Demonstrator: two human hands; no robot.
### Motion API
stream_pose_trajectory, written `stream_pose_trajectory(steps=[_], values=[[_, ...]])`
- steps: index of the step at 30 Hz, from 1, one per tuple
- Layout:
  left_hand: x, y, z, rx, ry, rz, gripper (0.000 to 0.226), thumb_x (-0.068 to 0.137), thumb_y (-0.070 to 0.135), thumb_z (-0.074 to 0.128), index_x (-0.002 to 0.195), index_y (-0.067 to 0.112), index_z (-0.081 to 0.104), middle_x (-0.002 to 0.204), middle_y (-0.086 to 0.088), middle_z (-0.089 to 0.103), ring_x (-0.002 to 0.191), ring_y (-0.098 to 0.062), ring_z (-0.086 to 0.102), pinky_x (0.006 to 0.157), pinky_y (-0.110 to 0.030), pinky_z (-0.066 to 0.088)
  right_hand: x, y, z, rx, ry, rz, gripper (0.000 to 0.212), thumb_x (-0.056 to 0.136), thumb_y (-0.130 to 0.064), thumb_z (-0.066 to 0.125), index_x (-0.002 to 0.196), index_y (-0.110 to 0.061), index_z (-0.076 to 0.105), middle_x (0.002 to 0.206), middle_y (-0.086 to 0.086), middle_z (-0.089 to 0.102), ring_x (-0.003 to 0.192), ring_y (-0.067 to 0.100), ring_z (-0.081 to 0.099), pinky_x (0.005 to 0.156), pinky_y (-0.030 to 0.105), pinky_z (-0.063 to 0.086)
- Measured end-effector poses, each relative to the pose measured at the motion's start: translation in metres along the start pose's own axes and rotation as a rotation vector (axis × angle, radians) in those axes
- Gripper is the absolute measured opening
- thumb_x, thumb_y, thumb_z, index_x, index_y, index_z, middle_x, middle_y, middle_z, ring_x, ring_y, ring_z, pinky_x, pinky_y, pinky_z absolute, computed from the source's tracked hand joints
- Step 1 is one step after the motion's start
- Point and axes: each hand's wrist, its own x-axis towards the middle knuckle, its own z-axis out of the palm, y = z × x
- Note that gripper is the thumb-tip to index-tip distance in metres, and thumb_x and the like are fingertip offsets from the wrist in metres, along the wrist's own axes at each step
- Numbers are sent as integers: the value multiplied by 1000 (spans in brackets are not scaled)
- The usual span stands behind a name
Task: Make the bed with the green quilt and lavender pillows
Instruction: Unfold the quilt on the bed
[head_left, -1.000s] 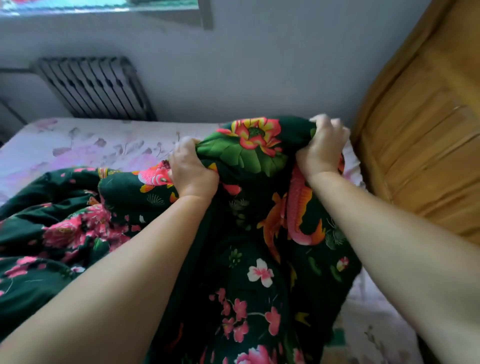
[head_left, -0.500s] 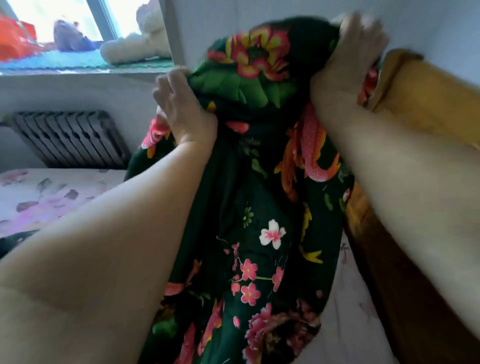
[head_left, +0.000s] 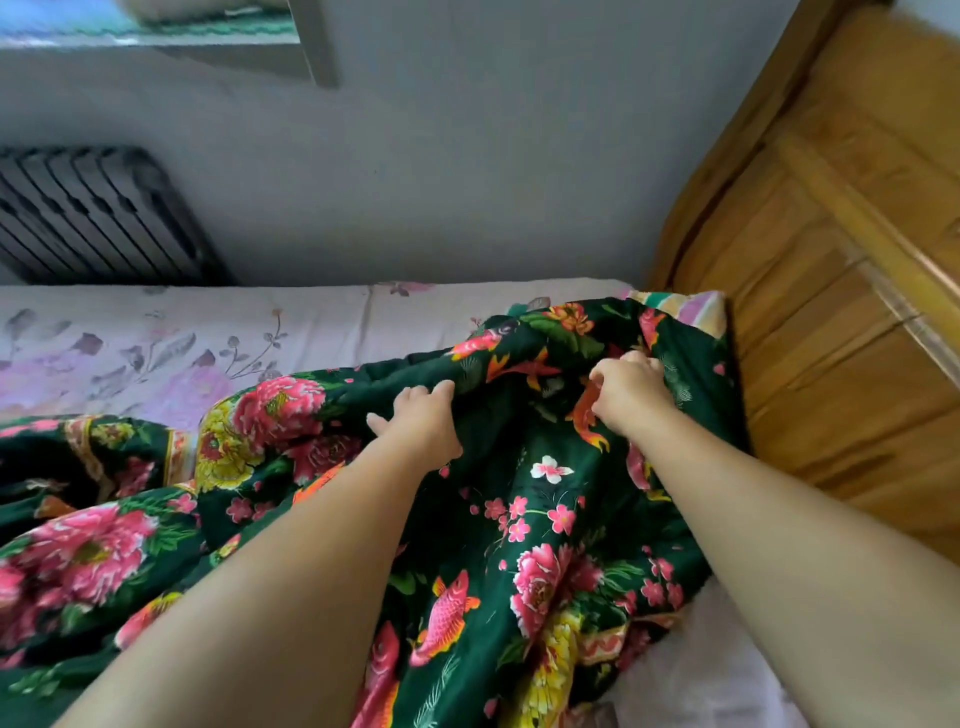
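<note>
Your right hand (head_left: 631, 392) pinches the green quilt (head_left: 519, 519) at its edge by the wooden headboard (head_left: 831, 312); your left hand (head_left: 415, 421) grips a fold just beside it. The bunched bulk trails left and toward you (so spreading likely runs leftward) over the lavender floral sheet (head_left: 208, 332). Radiator (head_left: 98, 218) stands beyond.

Grey wall (head_left: 467, 182), radiator (head_left: 98, 218), wooden headboard (head_left: 841, 260).
</note>
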Motion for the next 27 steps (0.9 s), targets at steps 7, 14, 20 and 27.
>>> stream_pose_trajectory(steps=[7, 14, 20, 27], values=[[-5, -20, 30, 7, -129, -3, 53, 88, 24, 63, 136, 22, 43, 135, -8, 44, 124, -32, 43, 103, -50, 36, -20, 14, 45, 158, -146, 51, 34, 89, -11, 58, 121, -23, 59, 133, 7, 44, 124, 29, 40, 100, 37, 43], [-43, -26, 142, -64, -367, -13, 41, 85, 26, 63, 123, 15, 54, 115, -7, 59, 107, -28, 55, 97, -42, 45, -106, 59, 150, 77, -489, 216, 47, 83, -32, 67, 127, -17, 55, 131, 12, 53, 118, 31, 53, 95, 33, 44], [-77, -27, 229, -39, -527, -56, 62, 83, 37, 66, 134, 14, 39, 133, -9, 44, 124, -30, 45, 102, -48, 40, -150, 71, 217, 314, -687, 493, 72, 82, -54, 64, 132, -5, 49, 130, 13, 57, 116, 32, 55, 88, 32, 45], [-98, -58, 268, -3, -534, -395, 82, 81, 41, 68, 142, 15, 20, 132, -10, 46, 126, -29, 43, 98, -50, 40, -172, 51, 259, 543, -897, 650, 77, 83, -52, 63, 137, -1, 44, 135, 15, 50, 123, 33, 50, 99, 36, 42]])
